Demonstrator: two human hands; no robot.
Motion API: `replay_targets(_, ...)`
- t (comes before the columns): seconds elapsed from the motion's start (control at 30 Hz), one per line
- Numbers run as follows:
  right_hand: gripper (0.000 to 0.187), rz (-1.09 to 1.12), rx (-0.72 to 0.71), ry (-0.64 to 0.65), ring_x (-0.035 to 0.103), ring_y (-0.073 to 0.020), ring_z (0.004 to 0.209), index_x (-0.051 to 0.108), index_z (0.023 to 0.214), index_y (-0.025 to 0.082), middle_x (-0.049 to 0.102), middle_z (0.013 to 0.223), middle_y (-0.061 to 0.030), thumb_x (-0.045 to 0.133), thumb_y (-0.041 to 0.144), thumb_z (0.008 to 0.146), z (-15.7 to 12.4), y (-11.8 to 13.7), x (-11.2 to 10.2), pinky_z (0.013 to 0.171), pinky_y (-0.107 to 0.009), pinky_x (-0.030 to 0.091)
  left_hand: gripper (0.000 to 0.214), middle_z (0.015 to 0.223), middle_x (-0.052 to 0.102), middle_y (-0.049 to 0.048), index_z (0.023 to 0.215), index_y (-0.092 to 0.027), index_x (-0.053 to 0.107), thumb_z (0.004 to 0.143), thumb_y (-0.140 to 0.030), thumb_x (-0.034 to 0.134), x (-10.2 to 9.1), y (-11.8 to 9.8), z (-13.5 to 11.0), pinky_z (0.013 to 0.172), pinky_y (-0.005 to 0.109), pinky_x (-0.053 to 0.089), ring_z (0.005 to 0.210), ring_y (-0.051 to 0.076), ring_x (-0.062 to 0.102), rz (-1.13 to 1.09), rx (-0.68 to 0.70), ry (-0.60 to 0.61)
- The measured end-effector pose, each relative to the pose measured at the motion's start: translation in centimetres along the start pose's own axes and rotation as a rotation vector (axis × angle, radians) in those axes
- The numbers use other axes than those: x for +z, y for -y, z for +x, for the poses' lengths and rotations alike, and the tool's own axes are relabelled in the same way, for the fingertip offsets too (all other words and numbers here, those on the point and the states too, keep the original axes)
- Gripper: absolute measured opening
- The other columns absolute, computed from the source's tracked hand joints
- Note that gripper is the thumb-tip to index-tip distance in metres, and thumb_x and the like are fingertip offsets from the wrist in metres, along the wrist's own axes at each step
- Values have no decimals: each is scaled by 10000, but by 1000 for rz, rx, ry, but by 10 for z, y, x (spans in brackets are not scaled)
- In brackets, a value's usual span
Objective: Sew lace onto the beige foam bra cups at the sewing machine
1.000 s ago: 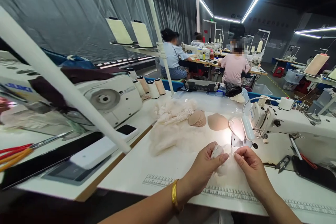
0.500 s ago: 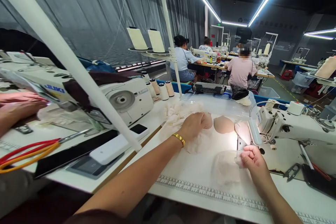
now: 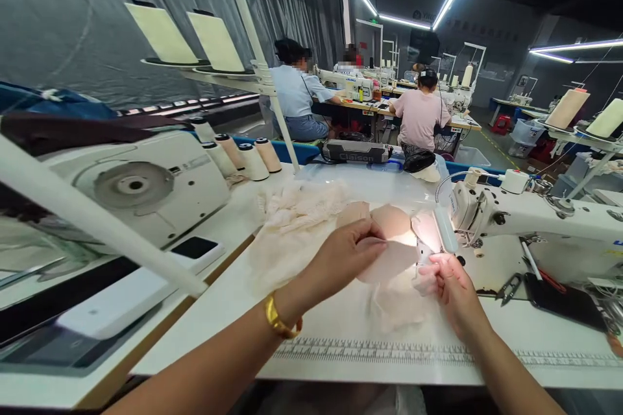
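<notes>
Pinching a beige foam cup (image 3: 392,259) at the centre of the frame, the left hand (image 3: 345,253) is holding it just above the white surface (image 3: 535,331), while the right hand (image 3: 450,285) is clamping pale lace fabric (image 3: 402,308) beside the sewing machine (image 3: 535,220) at centre right.

Honestly the only readable bit is something like "Claison" on the grey box (image 3: 357,153) at the back of the bench (image 3: 219,321), and the numbers on the printed ruler scale (image 3: 370,354) are too tiny to read.
</notes>
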State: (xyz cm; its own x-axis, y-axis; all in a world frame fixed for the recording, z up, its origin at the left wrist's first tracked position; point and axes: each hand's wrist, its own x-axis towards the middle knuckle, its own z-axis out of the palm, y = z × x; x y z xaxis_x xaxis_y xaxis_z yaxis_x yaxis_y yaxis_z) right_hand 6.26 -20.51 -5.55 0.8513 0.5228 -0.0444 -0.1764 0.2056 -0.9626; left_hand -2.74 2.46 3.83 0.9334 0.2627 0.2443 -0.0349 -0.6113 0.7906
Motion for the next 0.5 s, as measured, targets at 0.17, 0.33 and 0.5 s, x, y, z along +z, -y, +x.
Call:
replay_targets(0.17,536,-133,-84,37,683,-200,799,575,1197,226,708,913,-29,748,610,865,-7,1,3,766,-343,541,104,793,693,-14,822,-207,630,855,-284,568,27,-3,-8,677,289,462,757,193,634,65,53,142)
replay_targets(0.33,358,-496,-258,113,646,-177,782,549,1257,255,686,887,-9,659,439,970,-23,18,11,713,-296,521,338,1153,696,55,1123,-214,628,807,-299,710,33,-10,6,878,353,524,1053,256,655,12,251,418)
replay_targets(0.5,343,-823,-451,336,685,-168,795,535,1354,315,727,968,-11,567,274,1015,-41,50,11,719,-278,564,539,1057,681,8,1135,-238,601,729,-489,850,37,-17,24,982,377,509,1096,251,647,-380,273,991)
